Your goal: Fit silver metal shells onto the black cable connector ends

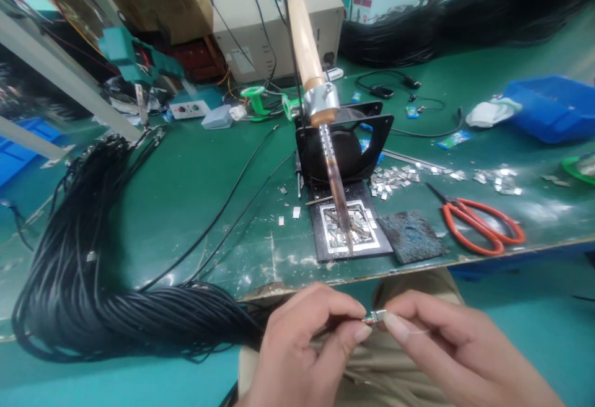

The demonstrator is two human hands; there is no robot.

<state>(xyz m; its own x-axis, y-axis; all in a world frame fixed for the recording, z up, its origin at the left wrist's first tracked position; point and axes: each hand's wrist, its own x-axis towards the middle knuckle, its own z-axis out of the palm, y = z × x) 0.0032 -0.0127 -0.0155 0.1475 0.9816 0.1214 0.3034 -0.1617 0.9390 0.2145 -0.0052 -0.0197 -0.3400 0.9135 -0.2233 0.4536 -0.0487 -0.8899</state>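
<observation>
Just below the table's front edge, over my lap, my left hand (307,339) pinches the end of a thin cable between thumb and fingertips. Coloured wires show at that end, by a small silver connector (379,315). The thumb and finger of my right hand (446,339) grip this connector; whether it is joined to the wires I cannot tell. Above both hands, a soldering iron (309,41) with a wooden handle is clamped, tip down over a white-rimmed tray (324,227) of small metal pieces.
Orange-handled scissors (483,224) lie right of a dark, rough pad (411,236). A black fan (334,153) stands behind the tray, near scattered metal connectors (395,179). A thick bundle of black cables (69,258) hangs over the left edge. A blue bin (553,109) sits at right.
</observation>
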